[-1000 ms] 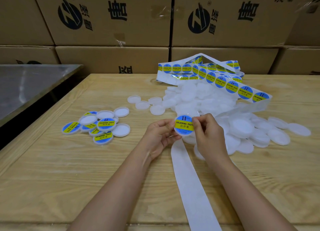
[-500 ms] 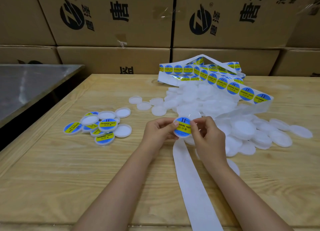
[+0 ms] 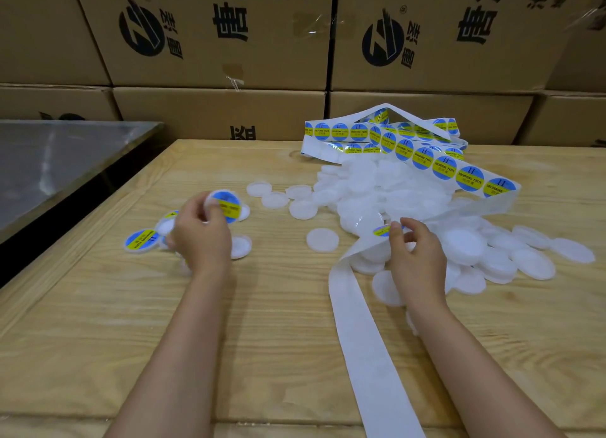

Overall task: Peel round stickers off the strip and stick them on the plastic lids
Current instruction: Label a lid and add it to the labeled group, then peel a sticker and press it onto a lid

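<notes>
My left hand (image 3: 200,237) holds a stickered lid (image 3: 226,205), blue and yellow, just above the small group of labelled lids (image 3: 142,241) at the left of the wooden table. My right hand (image 3: 414,257) pinches the edge of a round sticker (image 3: 382,230) on the sticker strip (image 3: 459,175), beside the big heap of white plastic lids (image 3: 393,191). The strip's bare white backing (image 3: 364,339) trails toward the table's front edge. One single blank lid (image 3: 322,239) lies between my hands.
Stacked cardboard boxes (image 3: 229,44) form a wall behind the table. A steel-topped surface (image 3: 49,162) stands to the left, across a dark gap. Loose blank lids (image 3: 537,257) spread to the right of the heap.
My left hand has carried the stickered lid left to the labelled group. My right hand has let go of that lid and taken hold of a sticker on the strip.
</notes>
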The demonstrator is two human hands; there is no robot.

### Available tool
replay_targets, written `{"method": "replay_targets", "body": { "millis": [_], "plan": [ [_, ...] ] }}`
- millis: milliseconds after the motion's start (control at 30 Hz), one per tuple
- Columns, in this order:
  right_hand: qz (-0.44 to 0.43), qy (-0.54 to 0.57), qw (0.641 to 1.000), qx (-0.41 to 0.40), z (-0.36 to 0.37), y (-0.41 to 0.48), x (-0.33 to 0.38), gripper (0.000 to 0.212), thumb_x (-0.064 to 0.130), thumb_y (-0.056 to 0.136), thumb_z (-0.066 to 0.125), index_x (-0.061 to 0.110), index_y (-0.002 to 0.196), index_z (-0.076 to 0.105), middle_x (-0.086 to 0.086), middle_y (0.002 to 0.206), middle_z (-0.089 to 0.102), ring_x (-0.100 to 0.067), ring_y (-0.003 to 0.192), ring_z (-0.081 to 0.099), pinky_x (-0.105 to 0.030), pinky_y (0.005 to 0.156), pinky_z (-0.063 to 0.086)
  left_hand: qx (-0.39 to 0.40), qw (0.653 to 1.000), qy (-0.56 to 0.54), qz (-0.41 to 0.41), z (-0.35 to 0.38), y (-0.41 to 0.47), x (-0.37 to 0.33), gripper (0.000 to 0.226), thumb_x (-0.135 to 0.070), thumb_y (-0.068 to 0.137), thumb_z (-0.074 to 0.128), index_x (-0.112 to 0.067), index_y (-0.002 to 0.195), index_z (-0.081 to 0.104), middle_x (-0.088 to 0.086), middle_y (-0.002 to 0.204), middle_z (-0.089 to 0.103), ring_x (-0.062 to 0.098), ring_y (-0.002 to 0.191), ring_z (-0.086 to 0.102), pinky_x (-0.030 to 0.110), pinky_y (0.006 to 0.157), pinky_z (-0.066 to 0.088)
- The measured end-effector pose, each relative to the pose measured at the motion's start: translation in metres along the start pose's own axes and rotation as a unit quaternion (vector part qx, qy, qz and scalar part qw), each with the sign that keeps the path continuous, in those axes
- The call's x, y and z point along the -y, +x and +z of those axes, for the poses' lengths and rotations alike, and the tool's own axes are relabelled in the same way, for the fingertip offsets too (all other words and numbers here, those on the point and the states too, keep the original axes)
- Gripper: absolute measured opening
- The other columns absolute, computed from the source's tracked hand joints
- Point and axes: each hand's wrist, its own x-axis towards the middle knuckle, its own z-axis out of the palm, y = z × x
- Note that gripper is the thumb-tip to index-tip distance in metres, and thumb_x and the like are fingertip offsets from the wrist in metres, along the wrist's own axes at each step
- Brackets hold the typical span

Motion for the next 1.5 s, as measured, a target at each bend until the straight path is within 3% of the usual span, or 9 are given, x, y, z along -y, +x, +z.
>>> {"method": "replay_targets", "body": {
  "millis": [100, 233, 533, 667, 800, 967, 1067, 1300, 1500],
  "plan": [
    [0.011, -0.002, 1.000, -0.012, -0.001, 0.001, -0.001, 0.022, 0.024, 0.092, 0.055, 0.011, 0.108, 0.062, -0.003, 0.105, 0.058, -0.016, 0.096, 0.051, -0.022, 0.075, 0.032, -0.062, 0.986, 0.156, -0.018, -0.014, 0.018, 0.018, 0.029, -0.021, 0.088, 0.046, -0.018, 0.112, 0.061, 0.007, 0.102, 0.069, 0.028, 0.100, 0.057, 0.038, 0.098, 0.024],
    [0.018, -0.015, 1.000, 0.000, -0.002, 0.001, -0.003, 0.021, 0.009, 0.084, 0.060, 0.014, 0.105, 0.061, -0.001, 0.106, 0.060, -0.013, 0.092, 0.050, -0.023, 0.075, 0.034, -0.065, 0.965, 0.248, -0.048, -0.017, 0.021, 0.027, 0.031, -0.020, 0.087, 0.044, -0.015, 0.112, 0.061, 0.013, 0.107, 0.065, 0.032, 0.105, 0.053, 0.044, 0.096, 0.024],
    [0.024, -0.022, 0.999, 0.044, -0.001, 0.001, -0.001, 0.063, 0.003, 0.081, 0.059, 0.019, 0.138, 0.039, -0.016, 0.114, 0.058, -0.024, 0.098, 0.057, -0.026, 0.086, 0.041, -0.038, 0.944, 0.320, -0.064, -0.014, 0.019, 0.034, 0.033, -0.014, 0.089, 0.046, -0.012, 0.119, 0.059, 0.019, 0.124, 0.051, 0.035, 0.118, 0.040, 0.042, 0.097, 0.023],
    [0.042, -0.012, 0.998, 0.042, -0.002, 0.001, -0.002, 0.068, 0.004, 0.081, 0.059, 0.021, 0.142, 0.035, -0.002, 0.105, 0.049, -0.027, 0.115, 0.053, -0.036, 0.100, 0.040, -0.047, 0.945, 0.319, -0.054, -0.013, 0.018, 0.032, 0.032, -0.016, 0.091, 0.045, -0.013, 0.120, 0.059, 0.017, 0.126, 0.050, 0.034, 0.119, 0.038, 0.043, 0.097, 0.022],
    [0.041, 0.013, 0.999, 0.027, -0.002, 0.001, 0.000, 0.066, 0.002, 0.079, 0.061, 0.022, 0.138, 0.041, 0.006, 0.082, 0.051, -0.013, 0.076, 0.055, -0.012, 0.063, 0.037, -0.071, 0.958, 0.275, 0.052, -0.008, 0.011, 0.021, 0.031, -0.016, 0.089, 0.047, -0.015, 0.117, 0.060, 0.013, 0.122, 0.052, 0.032, 0.115, 0.042, 0.039, 0.090, 0.023],
    [0.039, 0.063, 0.997, 0.035, 0.000, -0.001, 0.002, 0.062, -0.003, 0.080, 0.057, 0.027, 0.132, 0.045, 0.007, 0.104, 0.055, -0.016, 0.096, 0.058, -0.026, 0.076, 0.045, 0.029, 0.932, 0.202, 0.301, 0.013, -0.026, -0.002, 0.027, -0.002, 0.079, 0.055, -0.010, 0.102, 0.068, 0.009, 0.102, 0.066, 0.033, 0.097, 0.058, 0.039, 0.084, 0.028],
    [0.024, 0.075, 0.996, 0.040, 0.001, -0.002, 0.002, 0.058, -0.004, 0.080, 0.055, 0.029, 0.128, 0.047, 0.010, 0.101, 0.055, -0.015, 0.083, 0.058, -0.020, 0.066, 0.043, 0.136, 0.903, 0.135, 0.384, 0.031, -0.059, -0.015, 0.026, 0.001, 0.076, 0.057, -0.006, 0.099, 0.069, 0.007, 0.097, 0.069, 0.028, 0.091, 0.063, 0.038, 0.083, 0.032],
    [0.005, 0.093, 0.993, 0.076, 0.004, -0.006, 0.003, 0.054, -0.008, 0.076, 0.053, 0.033, 0.112, 0.050, 0.010, 0.097, 0.056, -0.013, 0.079, 0.060, -0.013, 0.068, 0.044, 0.383, 0.836, 0.096, 0.380, 0.051, -0.101, -0.021, 0.046, -0.017, 0.087, 0.056, -0.014, 0.133, 0.051, -0.002, 0.136, 0.052, 0.016, 0.122, 0.049, 0.031, 0.099, 0.026],
    [-0.026, 0.131, 0.982, 0.137, 0.007, -0.013, 0.010, 0.037, -0.003, 0.082, 0.057, 0.031, 0.097, 0.057, 0.011, 0.091, 0.061, -0.005, 0.076, 0.063, -0.016, 0.071, 0.049, 0.402, 0.847, 0.058, 0.342, 0.054, -0.101, -0.022, 0.045, -0.006, 0.083, 0.063, -0.011, 0.127, 0.056, 0.001, 0.128, 0.058, 0.018, 0.121, 0.049, 0.025, 0.101, 0.028]
  ]
}}
